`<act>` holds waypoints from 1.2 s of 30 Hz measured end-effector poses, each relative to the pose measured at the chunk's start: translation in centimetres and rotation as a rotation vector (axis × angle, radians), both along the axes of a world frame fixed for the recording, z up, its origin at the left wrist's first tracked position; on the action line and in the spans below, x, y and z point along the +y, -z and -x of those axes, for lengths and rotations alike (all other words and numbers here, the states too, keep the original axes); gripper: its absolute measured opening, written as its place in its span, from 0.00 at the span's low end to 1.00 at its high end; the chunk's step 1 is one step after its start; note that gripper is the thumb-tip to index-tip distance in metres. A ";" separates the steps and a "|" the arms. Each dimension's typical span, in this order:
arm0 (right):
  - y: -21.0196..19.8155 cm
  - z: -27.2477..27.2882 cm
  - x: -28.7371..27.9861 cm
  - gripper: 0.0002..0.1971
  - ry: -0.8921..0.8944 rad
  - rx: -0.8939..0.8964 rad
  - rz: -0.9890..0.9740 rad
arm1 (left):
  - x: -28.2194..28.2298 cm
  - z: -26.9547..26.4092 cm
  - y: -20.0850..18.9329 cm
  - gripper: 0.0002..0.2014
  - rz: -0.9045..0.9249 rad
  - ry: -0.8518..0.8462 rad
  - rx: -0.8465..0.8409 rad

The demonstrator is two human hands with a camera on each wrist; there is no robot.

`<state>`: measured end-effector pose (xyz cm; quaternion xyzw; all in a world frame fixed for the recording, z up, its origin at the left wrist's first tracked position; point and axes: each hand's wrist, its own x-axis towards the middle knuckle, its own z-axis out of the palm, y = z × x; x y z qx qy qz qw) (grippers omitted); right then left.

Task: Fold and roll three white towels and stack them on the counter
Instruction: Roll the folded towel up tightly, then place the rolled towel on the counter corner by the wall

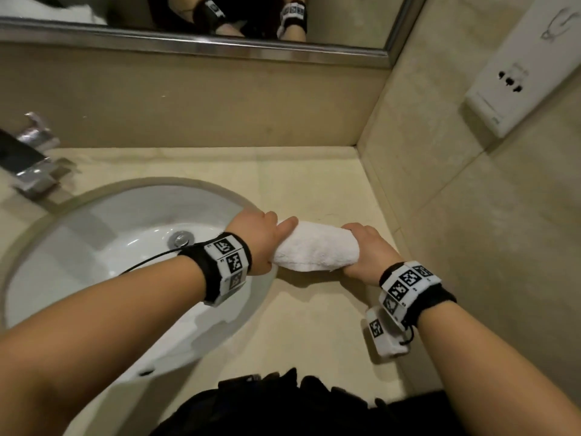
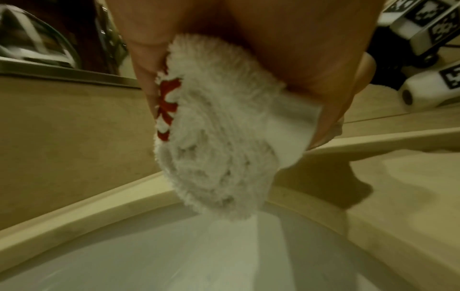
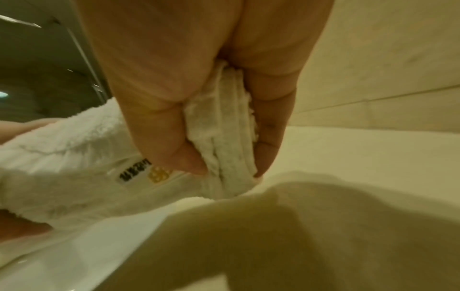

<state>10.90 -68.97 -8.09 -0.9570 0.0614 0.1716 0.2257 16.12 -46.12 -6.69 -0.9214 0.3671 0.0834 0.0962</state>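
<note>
One rolled white towel hangs a little above the beige counter, held at both ends. My left hand grips its left end beside the sink rim; the left wrist view shows that spiral end with red stitching on it. My right hand grips the right end, and in the right wrist view the thumb and fingers pinch the layered towel, whose small label faces down. No other towel lies on the counter; a white heap shows only in the mirror's top left corner.
A white oval sink is set into the counter on the left, with a chrome tap behind it. A mirror runs along the back wall. A white wall unit with sockets hangs on the right wall.
</note>
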 end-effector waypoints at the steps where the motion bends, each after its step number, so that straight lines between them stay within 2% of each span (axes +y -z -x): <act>1: -0.4 0.4 0.6 0.33 -0.028 -0.005 -0.015 | 0.8 1.1 -0.5 0.41 0.000 -0.023 0.003; 8: -3.2 0.8 8.8 0.32 -0.252 -0.085 -0.049 | 9.6 6.0 -3.8 0.40 -0.003 -0.238 -0.038; 15: -5.9 -0.8 22.1 0.33 -0.444 -0.214 -0.095 | 23.0 7.2 -7.6 0.40 -0.035 -0.398 -0.140; 20: -6.0 -5.0 35.7 0.33 -0.501 -0.241 -0.179 | 35.8 4.3 -9.3 0.38 -0.040 -0.486 -0.177; 26: -5.0 -10.1 51.5 0.34 -0.511 -0.196 -0.158 | 50.4 -0.2 -7.6 0.39 -0.135 -0.634 -0.130; 31: -4.2 -15.4 57.9 0.34 -0.461 -0.208 -0.106 | 55.9 -6.2 -4.8 0.36 -0.085 -0.697 -0.180; 36: -2.5 -21.0 61.5 0.28 -0.334 -0.215 -0.061 | 57.9 -13.4 -2.2 0.35 -0.016 -0.745 -0.197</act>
